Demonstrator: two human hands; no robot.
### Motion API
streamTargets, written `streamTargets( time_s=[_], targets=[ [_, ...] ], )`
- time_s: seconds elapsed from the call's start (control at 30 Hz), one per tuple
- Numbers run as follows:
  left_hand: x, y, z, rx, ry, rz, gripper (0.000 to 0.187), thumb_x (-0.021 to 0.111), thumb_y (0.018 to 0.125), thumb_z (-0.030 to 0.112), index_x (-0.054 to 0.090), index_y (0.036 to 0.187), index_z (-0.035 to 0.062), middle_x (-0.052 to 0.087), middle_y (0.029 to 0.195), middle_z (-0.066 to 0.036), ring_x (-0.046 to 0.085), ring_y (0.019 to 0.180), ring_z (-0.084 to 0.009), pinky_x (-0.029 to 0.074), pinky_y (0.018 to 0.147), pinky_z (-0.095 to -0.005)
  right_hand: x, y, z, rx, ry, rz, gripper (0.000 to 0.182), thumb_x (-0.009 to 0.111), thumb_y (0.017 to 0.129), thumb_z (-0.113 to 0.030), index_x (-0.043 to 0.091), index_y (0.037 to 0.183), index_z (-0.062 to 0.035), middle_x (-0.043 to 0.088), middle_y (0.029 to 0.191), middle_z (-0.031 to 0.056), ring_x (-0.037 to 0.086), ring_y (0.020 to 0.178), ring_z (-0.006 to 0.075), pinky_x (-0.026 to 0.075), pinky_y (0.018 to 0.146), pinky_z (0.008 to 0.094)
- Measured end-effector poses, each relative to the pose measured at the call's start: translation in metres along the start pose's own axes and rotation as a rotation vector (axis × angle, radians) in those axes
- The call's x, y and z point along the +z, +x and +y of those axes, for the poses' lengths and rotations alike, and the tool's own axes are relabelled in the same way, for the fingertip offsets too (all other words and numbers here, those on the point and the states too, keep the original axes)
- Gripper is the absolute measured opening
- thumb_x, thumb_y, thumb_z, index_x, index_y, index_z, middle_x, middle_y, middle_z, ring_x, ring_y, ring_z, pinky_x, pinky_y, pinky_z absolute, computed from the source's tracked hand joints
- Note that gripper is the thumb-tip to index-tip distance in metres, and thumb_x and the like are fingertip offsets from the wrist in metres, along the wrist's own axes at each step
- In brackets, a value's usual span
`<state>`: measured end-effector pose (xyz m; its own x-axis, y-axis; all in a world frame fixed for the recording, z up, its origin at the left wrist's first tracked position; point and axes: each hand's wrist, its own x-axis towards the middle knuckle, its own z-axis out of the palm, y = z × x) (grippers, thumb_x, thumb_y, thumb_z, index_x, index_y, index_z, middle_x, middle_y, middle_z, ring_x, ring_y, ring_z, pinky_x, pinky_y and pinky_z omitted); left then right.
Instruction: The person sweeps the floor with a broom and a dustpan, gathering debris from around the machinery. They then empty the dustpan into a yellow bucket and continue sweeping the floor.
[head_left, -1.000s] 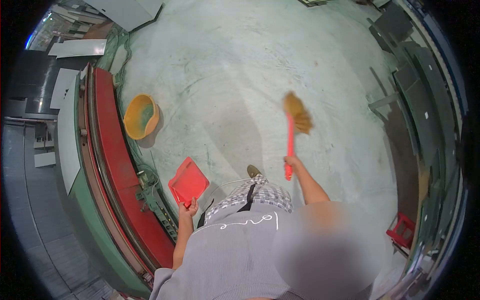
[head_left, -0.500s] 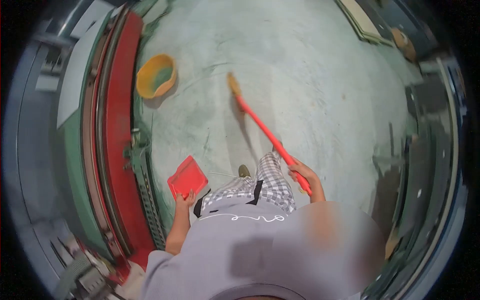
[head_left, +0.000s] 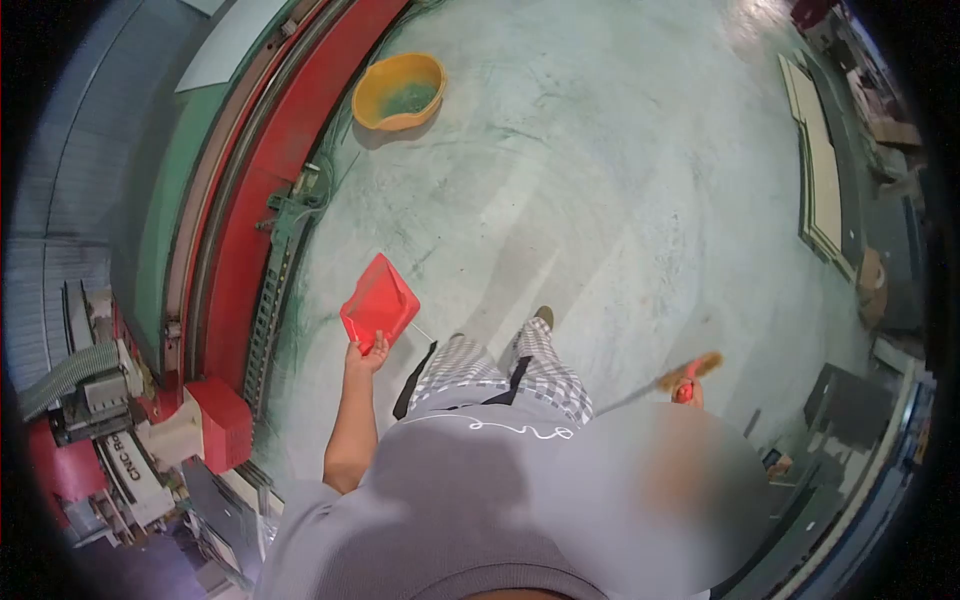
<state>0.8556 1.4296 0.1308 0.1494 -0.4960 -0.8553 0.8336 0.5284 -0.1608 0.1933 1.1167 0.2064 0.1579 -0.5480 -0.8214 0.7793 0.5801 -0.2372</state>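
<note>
Swung back since half a second ago, the broom no longer reaches out over the far floor; it now sits close in at the person's right side, its straw bristles pointing away to the right. Only the head view shows any of this. The right hand is mostly hidden behind a blurred patch, so only a bit of it shows around the red handle, and how far the fingers curl cannot be told. The left hand is closed on the near edge of the red dustpan, which tilts up over the concrete floor just beside the red and green machine on the left. A yellow basin lies far off, against the machine's base.
</note>
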Motion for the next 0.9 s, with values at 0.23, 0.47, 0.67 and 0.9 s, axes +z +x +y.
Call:
streamTargets(
  time_s=[0.23, 0.47, 0.67, 0.9],
  targets=[
    [0.003, -0.037, -0.066, 0.131, -0.014, -0.06, 0.033, 0.034, 0.076, 0.026, 0.044, 0.095, 0.0016, 0.056, 0.087, -0.016, 0.057, 0.082, -0.0236, 0.042, 0.076, -0.039, 0.113, 0.083, -0.102, -0.263, 0.099, -0.109, 0.03, 0.038, 0.07, -0.004, 0.024, 0.046, -0.0144, 0.029, 0.04, -0.0004, 0.027, 0.032, 0.0119, 0.028, 0.031, 0.0238],
    [-0.042, 0.02, -0.111, 0.266, 0.048, 0.266, 0.033, 0.032, 0.079, 0.031, 0.042, 0.093, 0.0029, 0.057, 0.08, -0.015, 0.057, 0.077, -0.0252, 0.045, 0.07, -0.0391, 0.263, 0.195, 0.084, -0.004, -0.545, 0.107, 0.013, 0.049, 0.075, -0.012, 0.039, 0.068, -0.009, 0.041, 0.052, 0.0022, 0.041, 0.041, 0.0163, 0.041, 0.038, 0.0282],
    [-0.107, 0.068, -0.121, 0.381, 0.387, -0.028, 0.026, 0.038, 0.076, 0.024, 0.04, 0.09, 0.0016, 0.053, 0.084, -0.018, 0.055, 0.077, -0.0253, 0.046, 0.071, -0.0416, 0.353, 0.221, 0.219, 0.007, -0.8, -0.102, 0.014, 0.048, 0.074, -0.012, 0.035, 0.074, -0.0063, 0.038, 0.05, 0.0032, 0.041, 0.039, 0.017, 0.041, 0.038, 0.0319],
    [0.002, 0.118, -0.128, 0.216, -0.163, 0.157, 0.022, 0.035, 0.072, 0.006, 0.047, 0.09, 0.0006, 0.053, 0.085, -0.013, 0.055, 0.069, -0.0209, 0.049, 0.063, -0.0374, 0.437, 0.159, 0.166, 0.519, -0.735, -0.397, 0.018, 0.048, 0.077, -0.01, 0.031, 0.08, -0.0079, 0.035, 0.05, 0.0014, 0.036, 0.037, 0.0079, 0.035, 0.032, 0.0194]
  ],
)
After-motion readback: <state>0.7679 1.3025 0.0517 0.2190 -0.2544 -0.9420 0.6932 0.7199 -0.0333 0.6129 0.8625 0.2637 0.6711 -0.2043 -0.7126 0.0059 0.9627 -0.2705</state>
